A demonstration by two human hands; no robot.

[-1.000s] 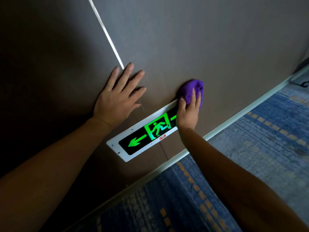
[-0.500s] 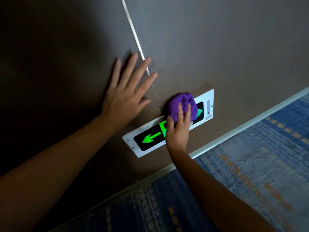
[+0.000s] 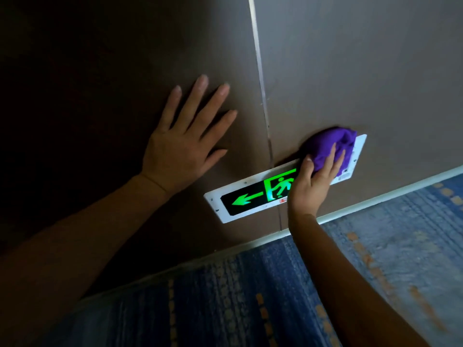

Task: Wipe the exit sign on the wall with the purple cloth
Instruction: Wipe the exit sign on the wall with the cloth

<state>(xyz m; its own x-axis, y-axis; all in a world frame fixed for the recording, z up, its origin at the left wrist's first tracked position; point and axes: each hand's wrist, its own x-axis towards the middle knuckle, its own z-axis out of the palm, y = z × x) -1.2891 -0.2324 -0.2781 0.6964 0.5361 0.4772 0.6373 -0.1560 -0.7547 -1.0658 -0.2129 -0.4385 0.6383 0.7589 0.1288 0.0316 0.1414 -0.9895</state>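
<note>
The left hand [image 3: 183,146] lies flat with the palm down, its fingers [image 3: 198,101] straight and spread apart, the thumb angled out to the side. Its bare forearm runs down and away to the lower left edge of the view, the wrist bent slightly back. The right hand [image 3: 310,184] is turned palm down as well, its fingers [image 3: 332,159] extended and close together, pressing on a bunched purple cloth [image 3: 330,144], with the thumb curled along the cloth's near edge. The right forearm, also bare, stretches down toward the lower right corner.
</note>
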